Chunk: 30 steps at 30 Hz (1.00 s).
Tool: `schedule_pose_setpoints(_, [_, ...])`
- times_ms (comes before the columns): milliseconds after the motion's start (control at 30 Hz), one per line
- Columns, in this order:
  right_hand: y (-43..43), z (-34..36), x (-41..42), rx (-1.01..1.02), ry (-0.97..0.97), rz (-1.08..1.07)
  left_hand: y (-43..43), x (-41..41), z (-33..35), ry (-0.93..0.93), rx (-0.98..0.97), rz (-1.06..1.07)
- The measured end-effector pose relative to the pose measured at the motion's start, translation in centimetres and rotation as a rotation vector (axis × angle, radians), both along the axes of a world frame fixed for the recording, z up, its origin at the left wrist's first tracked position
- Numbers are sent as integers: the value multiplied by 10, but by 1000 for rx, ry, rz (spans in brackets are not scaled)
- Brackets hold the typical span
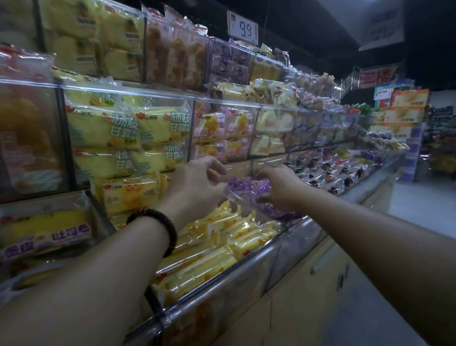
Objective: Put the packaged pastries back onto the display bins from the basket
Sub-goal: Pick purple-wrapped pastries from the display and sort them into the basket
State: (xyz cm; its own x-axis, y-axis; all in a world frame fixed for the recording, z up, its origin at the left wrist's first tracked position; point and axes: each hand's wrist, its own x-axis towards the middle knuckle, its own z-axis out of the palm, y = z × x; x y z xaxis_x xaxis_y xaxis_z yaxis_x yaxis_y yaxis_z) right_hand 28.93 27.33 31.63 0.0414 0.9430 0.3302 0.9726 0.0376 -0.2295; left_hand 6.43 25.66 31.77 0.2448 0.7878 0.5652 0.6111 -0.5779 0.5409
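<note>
**A:** What's the layout?

**B:** Tiered display shelves (160,90) run along the person's left. On the lowest tier a clear bin (297,230) holds purple packs, with yellow packs (226,235) in the bin nearer the person.

**A:** And the pastry going back?

**B:** The purple pastry pack (245,187) sits low in that bin, between the two hands. Its long axis seems to run from one hand to the other.

**A:** The hands?

**B:** The right hand (281,187) has its fingers curled round the pack's right end. The left hand (195,183), above a dark bracelet (163,227), curls at the left end, but I cannot tell whether it pinches the wrapper. No basket is in view.
</note>
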Motion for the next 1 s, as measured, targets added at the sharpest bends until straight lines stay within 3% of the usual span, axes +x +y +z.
schedule_pose_setpoints(200, [-98,34,-10,62,116,65,-51,5,29,31,0,-108])
schedule_pose_setpoints(367, [-184,27,-36,109,134,134,-147,19,34,-98,70,-157])
schedule_pose_setpoints(433, [-215,12,-43,124,180,160,-186,18,11,-129,16,-140])
schedule_pose_setpoints(533, [-258,-28,-50,86,267,167,-244,5,-38,-111,-176,-191])
schedule_pose_setpoints(667, [-309,-102,-60,-66,381,166,-294,-17,-119,44,-435,-173])
schedule_pose_setpoints(833, [-356,-212,-75,-301,367,111,-306,-43,-221,371,-644,-153])
schedule_pose_setpoints(1000, [-371,-329,-93,-569,351,22,-297,-75,-305,511,-771,-84])
